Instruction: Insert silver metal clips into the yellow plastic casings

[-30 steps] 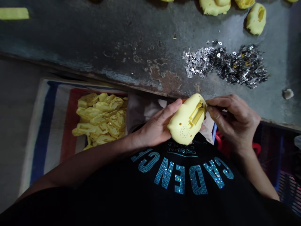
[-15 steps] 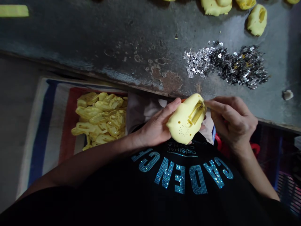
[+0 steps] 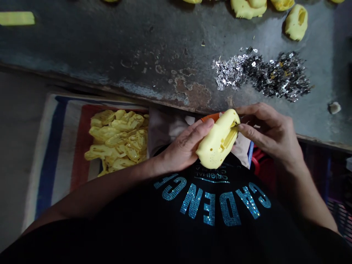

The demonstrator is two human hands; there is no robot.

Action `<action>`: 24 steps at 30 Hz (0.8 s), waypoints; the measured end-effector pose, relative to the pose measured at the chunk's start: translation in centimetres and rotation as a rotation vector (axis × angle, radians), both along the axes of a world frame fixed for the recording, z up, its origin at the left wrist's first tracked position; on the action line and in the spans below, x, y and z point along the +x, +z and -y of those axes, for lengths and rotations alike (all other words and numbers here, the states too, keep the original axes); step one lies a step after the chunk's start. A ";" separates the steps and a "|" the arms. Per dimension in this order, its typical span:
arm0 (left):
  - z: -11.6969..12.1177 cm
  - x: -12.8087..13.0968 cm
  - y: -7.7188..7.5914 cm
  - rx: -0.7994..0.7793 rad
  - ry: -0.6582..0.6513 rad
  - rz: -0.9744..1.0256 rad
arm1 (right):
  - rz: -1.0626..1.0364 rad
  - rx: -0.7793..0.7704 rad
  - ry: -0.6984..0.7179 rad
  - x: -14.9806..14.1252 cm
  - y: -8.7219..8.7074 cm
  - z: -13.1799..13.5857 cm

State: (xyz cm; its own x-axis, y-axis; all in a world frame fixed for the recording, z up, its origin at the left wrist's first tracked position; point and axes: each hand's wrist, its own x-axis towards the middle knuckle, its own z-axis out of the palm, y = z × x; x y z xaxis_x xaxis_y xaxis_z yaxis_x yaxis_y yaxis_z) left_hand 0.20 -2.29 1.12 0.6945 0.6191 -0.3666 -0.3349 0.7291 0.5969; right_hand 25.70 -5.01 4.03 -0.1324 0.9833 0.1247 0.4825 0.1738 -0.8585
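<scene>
My left hand (image 3: 184,147) is closed around a yellow plastic shell (image 3: 213,143), thumb on its upper side. The shell is rounded, with a long slot-like opening, a small round hole and a patch of tiny perforations. It tilts above my lap, in front of the table edge. My right hand (image 3: 276,137) grips the shell's far end, with the thumb at the end of the opening and the index finger over the outer edge. Whether a small part is under that thumb, I cannot tell. On the table nearby lies a heap of small shiny metal pieces (image 3: 262,75).
Several yellow shells lie along the table's far side, including one shell with an opening (image 3: 296,22). A yellow strip (image 3: 17,18) is at far left. Left of my lap, yellow parts (image 3: 118,137) are piled on a striped sheet (image 3: 51,154). A whitish lump (image 3: 334,107) sits right.
My right hand has gone from a fingertip touch at the slot to a grip on the shell's end, with its fingers further apart. The shell has turned slightly.
</scene>
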 end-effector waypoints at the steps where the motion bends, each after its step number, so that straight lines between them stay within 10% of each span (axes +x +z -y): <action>1: 0.2 0.0 0.0 0.048 0.019 -0.017 | -0.005 -0.040 0.017 0.1 0.1 -0.2; 13: -0.3 -2.7 1.7 0.152 -0.146 -0.054 | -0.142 0.028 -0.017 -0.7 -1.7 0.3; 24: -2.2 -4.1 -0.1 0.215 -0.106 -0.077 | -0.386 -0.088 -0.070 -1.2 -2.6 -1.3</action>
